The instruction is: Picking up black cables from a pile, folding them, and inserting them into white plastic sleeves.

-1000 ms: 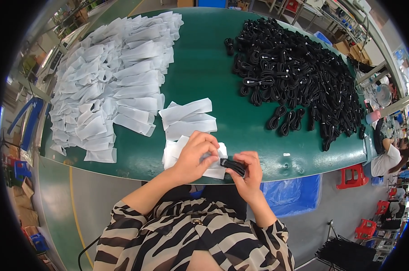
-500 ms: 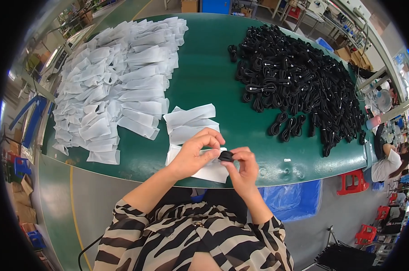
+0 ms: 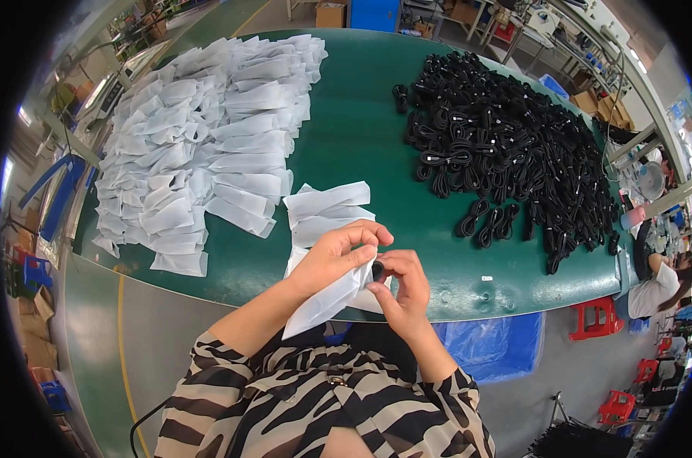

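My left hand (image 3: 338, 256) is closed on a white translucent bag (image 3: 327, 304), which hangs slanting down past the table's near edge. Beside it, at the mouth of the bag, my right hand (image 3: 403, 286) pinches a coiled black cable (image 3: 377, 270). Most of that coil is hidden by the bag and my fingers. Just beyond my hands a few more white bags (image 3: 330, 211) lie flat on the green table (image 3: 353, 114), and some of them reach under my left hand.
A large heap of white bags (image 3: 201, 145) covers the table's left side. Coiled black cables (image 3: 506, 145) are piled at the right. Below the near edge stands a blue bin (image 3: 487, 343) with a plastic liner, and a red stool (image 3: 596, 318) is to its right. A person (image 3: 659, 286) sits at far right.
The white bag has come up off the table in my left hand and now hangs toward me. The coiled cable has moved to the bag's mouth and is more hidden.
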A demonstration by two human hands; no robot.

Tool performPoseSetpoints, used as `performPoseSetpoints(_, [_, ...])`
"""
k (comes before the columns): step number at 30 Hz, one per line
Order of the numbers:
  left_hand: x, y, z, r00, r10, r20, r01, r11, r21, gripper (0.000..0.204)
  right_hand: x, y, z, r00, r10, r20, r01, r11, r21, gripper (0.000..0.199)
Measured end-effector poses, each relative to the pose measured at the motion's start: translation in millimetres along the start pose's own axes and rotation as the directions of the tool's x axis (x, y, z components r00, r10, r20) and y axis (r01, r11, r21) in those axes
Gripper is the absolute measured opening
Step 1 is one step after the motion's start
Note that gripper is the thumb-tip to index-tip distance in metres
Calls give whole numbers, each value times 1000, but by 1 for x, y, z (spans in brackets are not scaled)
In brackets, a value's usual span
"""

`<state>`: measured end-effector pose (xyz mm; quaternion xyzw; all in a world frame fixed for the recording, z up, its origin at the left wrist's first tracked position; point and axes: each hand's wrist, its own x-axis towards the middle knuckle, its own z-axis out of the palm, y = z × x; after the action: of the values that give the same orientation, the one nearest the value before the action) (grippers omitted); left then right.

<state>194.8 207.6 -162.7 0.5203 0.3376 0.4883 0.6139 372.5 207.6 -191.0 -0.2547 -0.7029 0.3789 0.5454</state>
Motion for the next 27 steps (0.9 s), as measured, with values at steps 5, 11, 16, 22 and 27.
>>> performPoseSetpoints(5, [-10, -18, 2, 999, 45, -8, -46, 998, -43, 21, 9, 3, -3, 992, -80, 94, 91, 989, -118, 19])
performPoseSetpoints(11, [-7, -23, 4, 995, -44, -85, 34, 992, -121, 30, 9, -4, 8, 996, 79, 47, -73, 989, -127, 10])
performPoseSetpoints(16, [-15, -24, 14, 970, -227, -91, 147, 838, -525, 31, 19, 3, 9, 998, -63, -22, 56, 965, -257, 9])
performPoseSetpoints(22, [-25, 7, -6, 934, -349, 72, 330, 924, 191, 55, 42, -3, -13, 992, -98, 84, 116, 962, -246, 8])
performPoseSetpoints(27, [-11, -6, -54, 982, 186, 11, -81, 374, 924, 53, 72, 30, -3, 993, -1, -116, -26, 972, -234, 11])
